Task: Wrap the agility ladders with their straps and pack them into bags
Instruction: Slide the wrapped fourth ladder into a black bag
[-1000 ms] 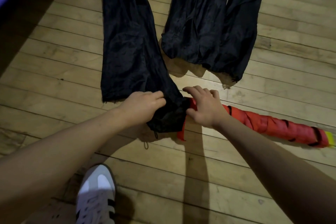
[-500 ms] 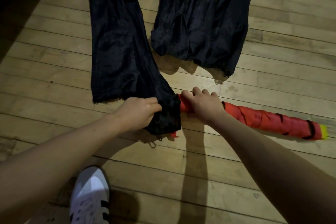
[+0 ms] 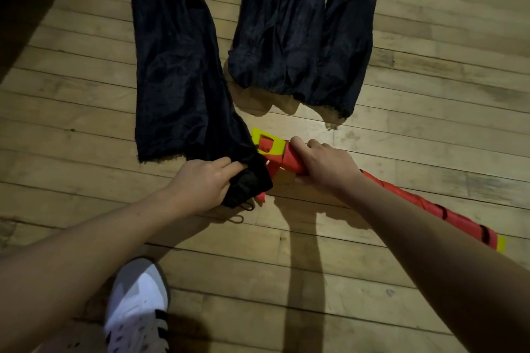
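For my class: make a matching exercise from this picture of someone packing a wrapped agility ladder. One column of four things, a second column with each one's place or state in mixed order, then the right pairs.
Things
1. Left hand
2. Right hand
3. Pile of dark fabric bags
4. White sneaker

Places or states
A. Lies untouched at the top of the picture, on the wooden plank floor
B. Grips the red strap-wrapped ladder bundle near its yellow end
C. Stands on the floor at the bottom of the picture
D. Grips the mouth of the long dark fabric bag

Pairs: 1-D, 2-B, 3-A, 4-C

Worn plank floor [image 3: 430, 152], perhaps wood
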Tool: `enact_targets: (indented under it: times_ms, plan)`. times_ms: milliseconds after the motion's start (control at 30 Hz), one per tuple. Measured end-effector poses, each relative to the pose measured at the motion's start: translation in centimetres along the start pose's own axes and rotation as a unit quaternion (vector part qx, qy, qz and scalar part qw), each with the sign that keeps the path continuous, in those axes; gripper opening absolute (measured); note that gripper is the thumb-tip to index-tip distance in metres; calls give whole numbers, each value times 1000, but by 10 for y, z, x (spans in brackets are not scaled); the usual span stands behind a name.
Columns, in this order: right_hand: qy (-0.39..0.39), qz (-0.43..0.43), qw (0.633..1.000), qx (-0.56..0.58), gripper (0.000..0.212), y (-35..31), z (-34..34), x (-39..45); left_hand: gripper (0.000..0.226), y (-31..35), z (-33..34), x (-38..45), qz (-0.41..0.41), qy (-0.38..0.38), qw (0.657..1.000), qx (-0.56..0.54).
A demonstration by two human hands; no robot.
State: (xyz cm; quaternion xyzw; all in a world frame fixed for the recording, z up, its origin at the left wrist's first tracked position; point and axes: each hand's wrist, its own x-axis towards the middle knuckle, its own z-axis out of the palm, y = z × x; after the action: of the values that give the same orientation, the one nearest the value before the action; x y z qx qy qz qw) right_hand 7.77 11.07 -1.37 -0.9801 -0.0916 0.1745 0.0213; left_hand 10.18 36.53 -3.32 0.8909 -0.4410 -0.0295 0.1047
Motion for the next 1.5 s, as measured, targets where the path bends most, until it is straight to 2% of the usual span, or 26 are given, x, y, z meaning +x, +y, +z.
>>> enact_targets:
  times_ms: [100,233,300,400,467,567,633,767,900,1000,1067,1333,1500]
  plan:
    - [27,11,1000,10,65,0,-6,-10,43,3,5,5,-63,-50,997,-23]
    - [42,14,999,11,66,3,-12,-25,59,10,9,21,-161,-187,968,-55]
    - [44,15,999,14,67,2,-12,-32,61,10,10,25,-186,-204,957,-89]
    - [44,12,999,23,68,-3,-12,-39,51,6,5,34,-224,-181,946,-149]
    - [36,8,999,23,68,-8,-11,-42,50,7,-3,40,-223,-157,942,-193]
    - [24,13,999,28,67,-15,-4,-39,69,13,-16,44,-210,-127,944,-222]
    - [12,24,999,44,70,-19,0,-35,74,19,-22,42,-199,-127,955,-182]
    - [-21,39,996,76,75,-27,7,-21,71,29,-26,40,-164,-124,971,-119]
    - [-41,66,992,101,67,-37,11,-4,74,40,-30,50,-171,-137,973,-68]
    - [-45,101,984,136,62,-37,17,9,73,49,-33,66,-125,-147,980,-46]
    - [-40,115,979,165,59,-35,24,17,70,53,-30,76,-116,-150,980,-57]
    - [-27,129,976,175,61,-26,29,29,76,43,-9,94,-186,-169,955,-157]
    - [-7,118,987,105,64,-20,31,15,79,48,1,95,-163,-194,956,-149]
